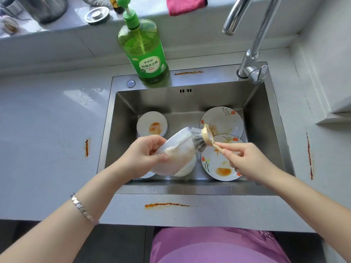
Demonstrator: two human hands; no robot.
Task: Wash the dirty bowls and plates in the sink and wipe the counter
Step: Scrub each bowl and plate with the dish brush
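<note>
My left hand (145, 154) grips a white bowl (178, 149), tilted on its side over the steel sink (190, 99), foam running down its outside. My right hand (245, 160) pinches the wooden handle of a dish brush (201, 137), whose grey bristles press against the bowl's rim. Below the held bowl more white bowls (185, 170) are stacked. A small white dish (152, 124) with an orange stain lies at the sink's back left. Two flowered plates with sauce stains lie on the right, one at the back (222, 120), one in front (218, 164).
A green bottle of dish soap (144, 52) stands on the sink's back rim. The chrome tap (250, 52) rises at the back right. Orange sauce streaks mark the grey counter at the left (86, 148), front (167, 205), right (309, 154) and back rim (188, 73). A pink cloth (185, 4) hangs on the sill.
</note>
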